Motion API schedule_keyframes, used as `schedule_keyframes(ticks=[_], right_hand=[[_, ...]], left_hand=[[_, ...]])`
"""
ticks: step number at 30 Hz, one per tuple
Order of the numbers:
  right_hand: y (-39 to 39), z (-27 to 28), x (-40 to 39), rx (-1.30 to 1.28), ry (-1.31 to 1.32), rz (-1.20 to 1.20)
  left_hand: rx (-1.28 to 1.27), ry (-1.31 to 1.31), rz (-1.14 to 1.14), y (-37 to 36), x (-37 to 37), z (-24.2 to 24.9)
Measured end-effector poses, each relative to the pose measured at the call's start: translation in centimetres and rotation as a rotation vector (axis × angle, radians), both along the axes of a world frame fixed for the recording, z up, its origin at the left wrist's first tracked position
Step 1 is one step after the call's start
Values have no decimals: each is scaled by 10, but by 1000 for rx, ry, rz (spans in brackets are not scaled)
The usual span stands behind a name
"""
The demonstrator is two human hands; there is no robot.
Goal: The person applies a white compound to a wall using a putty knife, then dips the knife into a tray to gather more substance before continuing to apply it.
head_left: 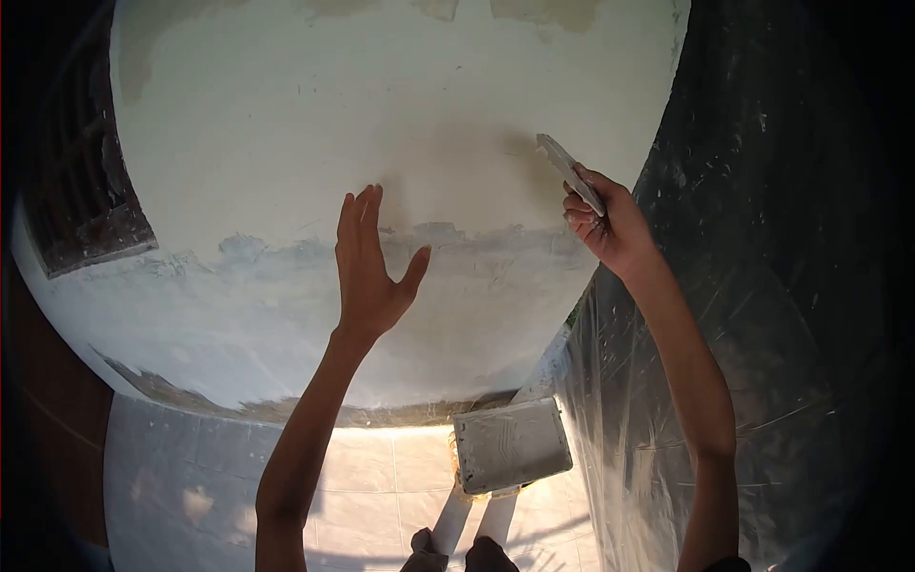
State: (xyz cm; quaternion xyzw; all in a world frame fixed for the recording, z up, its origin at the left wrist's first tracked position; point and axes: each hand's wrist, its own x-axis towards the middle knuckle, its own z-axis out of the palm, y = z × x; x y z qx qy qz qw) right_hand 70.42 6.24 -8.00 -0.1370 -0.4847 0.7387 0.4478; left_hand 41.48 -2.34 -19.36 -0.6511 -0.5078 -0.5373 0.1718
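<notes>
Gripped a smeared flat tool (570, 173) in the right hand's (618, 224) curled fingers, before the wall (448, 124), seemingly for control. Held the left hand (367, 276) empty, fingers straight, thumb apart, perhaps for balance.

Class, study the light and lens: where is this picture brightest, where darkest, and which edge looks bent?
Head view: brightest on the sunlit floor around the tray; head view: darkest in the black corners; head view: the lower edge of the wall bows, probably lens distortion.

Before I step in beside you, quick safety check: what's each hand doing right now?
Left hand: open, holding nothing.
Right hand: closed, gripping a flat, smeared tool.
</notes>
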Motion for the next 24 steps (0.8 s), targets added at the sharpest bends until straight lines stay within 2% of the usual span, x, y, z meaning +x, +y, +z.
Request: schedule_keyframes(ticks=[7,9,11,15,17,18,21,22,24], right_hand=[[-7,121,-40,167,-6,-139],[-7,150,-54,224,-8,-171],[-6,174,-63,255,-29,-333],[14,216,-67,339,-36,-469],[22,238,-67,505,-127,-609],[22,248,-69,508,-124,-610],[40,275,-71,839,-347,-1091],[51,285,-71,839,-342,-1091],[71,296,-70,1317,-387,-1425]], left_hand=[[145,17,26,18,-30,105],[252,44,24,27,-40,128],[279,73,75,30,-46,148],[354,132,148,50,-58,179],[384,149,181,60,-61,190],[408,170,222,64,-62,195],[428,177,271,83,-66,202],[453,175,289,89,-67,203],[446,168,304,99,-71,199]])
